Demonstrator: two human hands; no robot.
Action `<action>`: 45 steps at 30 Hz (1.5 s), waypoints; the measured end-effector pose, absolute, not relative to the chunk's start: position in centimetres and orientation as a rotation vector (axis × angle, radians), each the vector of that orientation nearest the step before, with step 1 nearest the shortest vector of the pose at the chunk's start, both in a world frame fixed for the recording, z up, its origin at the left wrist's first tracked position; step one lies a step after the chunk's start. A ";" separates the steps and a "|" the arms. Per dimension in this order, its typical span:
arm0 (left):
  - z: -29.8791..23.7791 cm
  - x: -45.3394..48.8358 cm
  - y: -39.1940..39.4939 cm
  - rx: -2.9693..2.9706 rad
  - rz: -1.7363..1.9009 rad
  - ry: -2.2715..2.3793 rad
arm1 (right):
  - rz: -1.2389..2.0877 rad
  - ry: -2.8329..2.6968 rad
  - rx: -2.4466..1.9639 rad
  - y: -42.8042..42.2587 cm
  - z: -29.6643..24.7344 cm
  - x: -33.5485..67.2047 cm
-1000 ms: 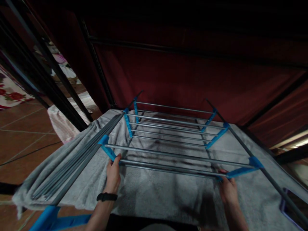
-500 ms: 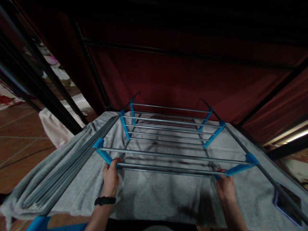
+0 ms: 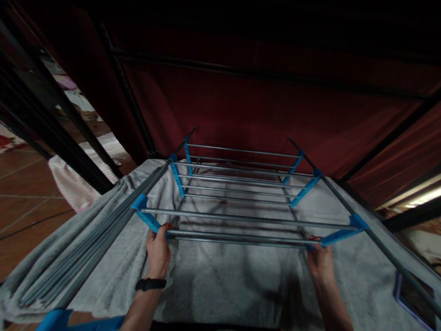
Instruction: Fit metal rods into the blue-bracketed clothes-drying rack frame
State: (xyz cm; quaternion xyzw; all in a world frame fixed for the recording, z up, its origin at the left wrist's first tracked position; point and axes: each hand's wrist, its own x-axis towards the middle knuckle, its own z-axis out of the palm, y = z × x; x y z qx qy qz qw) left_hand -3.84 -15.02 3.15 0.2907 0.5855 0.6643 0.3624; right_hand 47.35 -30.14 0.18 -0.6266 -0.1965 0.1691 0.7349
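Observation:
A metal drying rack (image 3: 241,218) with grey rods and blue plastic joints stands over a grey towel (image 3: 223,276) spread beneath it. My left hand (image 3: 157,253), with a black band on the wrist, is closed round the nearest rod at its left end beside a blue joint. My right hand (image 3: 320,264) is closed round the same rod at its right end. A folded wing of grey rods (image 3: 93,243) hangs down on the left side of the rack.
A dark red fabric wall (image 3: 258,110) with black frame bars rises right behind the rack. On the left are black poles (image 3: 62,119), a pale striped cloth (image 3: 69,179) and brown floor tiles. A purple-edged phone (image 3: 411,294) lies at the lower right.
The view has shifted a little leftward and up. Both hands keep their hold on the near rod, and the rack sits slightly higher in view.

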 end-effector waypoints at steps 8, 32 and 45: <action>3.2 -3.6 -14.4 0.677 1.676 1.573 | 0.425 -0.421 -1.373 -29.3 0.2 47.4; 3.5 -3.2 -14.4 0.718 1.627 1.657 | 0.515 -0.353 -1.355 -29.7 -2.8 48.9; 4.6 -3.0 -15.2 0.874 1.576 1.673 | 0.484 -0.235 -1.204 -29.2 -3.5 48.9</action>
